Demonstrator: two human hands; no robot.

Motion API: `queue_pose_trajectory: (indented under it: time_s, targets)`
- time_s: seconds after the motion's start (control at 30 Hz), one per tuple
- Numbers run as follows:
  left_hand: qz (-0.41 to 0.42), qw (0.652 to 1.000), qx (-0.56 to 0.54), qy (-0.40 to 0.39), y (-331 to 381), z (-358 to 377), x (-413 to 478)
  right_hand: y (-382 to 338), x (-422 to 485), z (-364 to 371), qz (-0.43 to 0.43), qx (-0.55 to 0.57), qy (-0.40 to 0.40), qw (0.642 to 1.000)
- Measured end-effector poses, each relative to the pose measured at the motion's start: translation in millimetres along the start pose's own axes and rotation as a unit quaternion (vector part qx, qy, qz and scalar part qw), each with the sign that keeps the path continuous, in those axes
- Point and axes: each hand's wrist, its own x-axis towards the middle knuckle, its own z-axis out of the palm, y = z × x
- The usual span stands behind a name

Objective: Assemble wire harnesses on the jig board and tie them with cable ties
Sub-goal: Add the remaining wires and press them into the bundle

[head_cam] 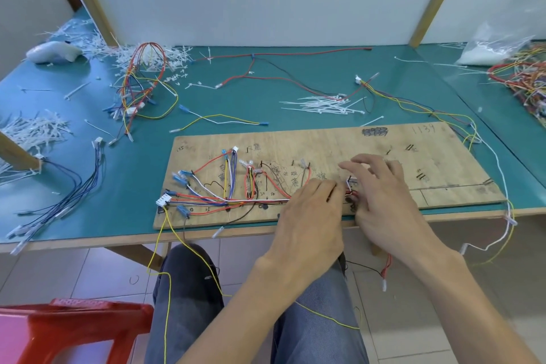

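A wooden jig board (443,156) lies at the table's front edge, with black pegs and pen marks on it. A wire harness (224,199) of red, white, blue and yellow wires runs across its left half to a white connector (164,201). My left hand (310,213) rests on the bundle near the board's middle, its fingers curled over the wires. My right hand (381,201) is just to the right; its thumb and forefinger meet at the red and white wires (350,190) while the other fingers spread out. A pile of white cable ties (325,105) lies beyond the board.
Loose harnesses lie at the back left (141,83), front left (71,192) and far right (526,80) of the green table (236,97). Cut tie ends (97,44) litter the back left. Wires hang over the front edge onto my knees. A red stool (74,331) stands at lower left.
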Motion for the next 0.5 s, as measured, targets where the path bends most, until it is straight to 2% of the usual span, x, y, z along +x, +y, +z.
queue_pose_trajectory:
  time_s: [0.1,0.27,0.43,0.5]
  targets:
    - [0.007,1.000,-0.017,0.001,-5,-5,-2,-9,-6,6,-0.003,0.026,0.082,0.996]
    - [0.002,0.998,-0.057,0.031,-8,-20,-13,-31,-24,22,-0.077,0.092,0.213,0.970]
    - [-0.031,0.988,-0.092,0.121,-26,-45,-56,-48,-41,28,-0.104,0.167,0.252,0.948]
    - [-0.051,0.983,-0.080,0.156,-46,-56,-81,-63,-56,37,-0.118,0.229,0.201,0.945]
